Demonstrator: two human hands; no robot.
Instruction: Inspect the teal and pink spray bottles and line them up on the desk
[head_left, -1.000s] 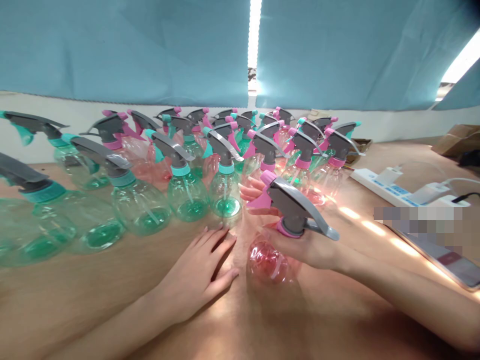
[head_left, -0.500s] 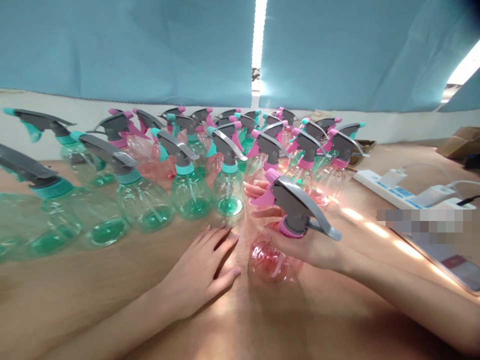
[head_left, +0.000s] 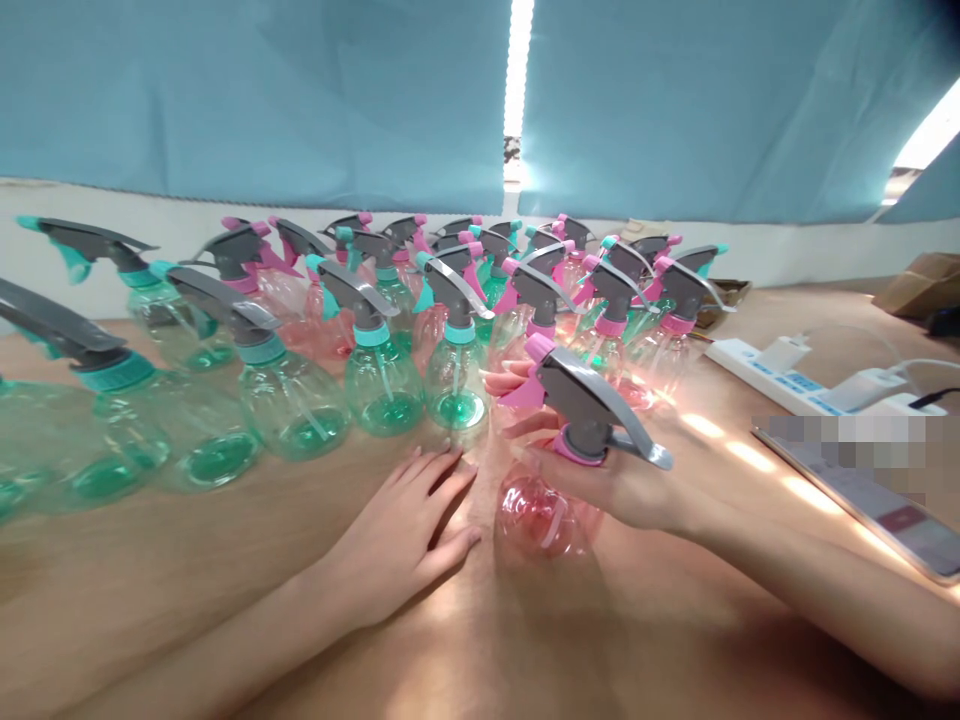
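My right hand (head_left: 600,480) is wrapped round the neck area of a pink spray bottle (head_left: 536,515) with a grey and pink trigger head. The bottle stands upright or nearly so, close to the tabletop; whether its base touches the wood I cannot tell. To its left, my left hand (head_left: 409,510) lies flat on the table, fingers spread, holding nothing. Just beyond its fingertips stands a green spray bottle (head_left: 456,385), with another green spray bottle (head_left: 382,385) beside it. A pink spray bottle (head_left: 604,345) is behind the held one.
Several more green and pink spray bottles fill the back and left of the wooden table (head_left: 315,620). At right are a white power strip (head_left: 787,375) with plugs, a phone (head_left: 900,530) and a cardboard box (head_left: 919,285). Blue curtains (head_left: 300,100) hang behind.
The held pink spray bottle and my right hand have shifted very slightly left. My left hand stays flat in the same place, and the other bottles stand as before.
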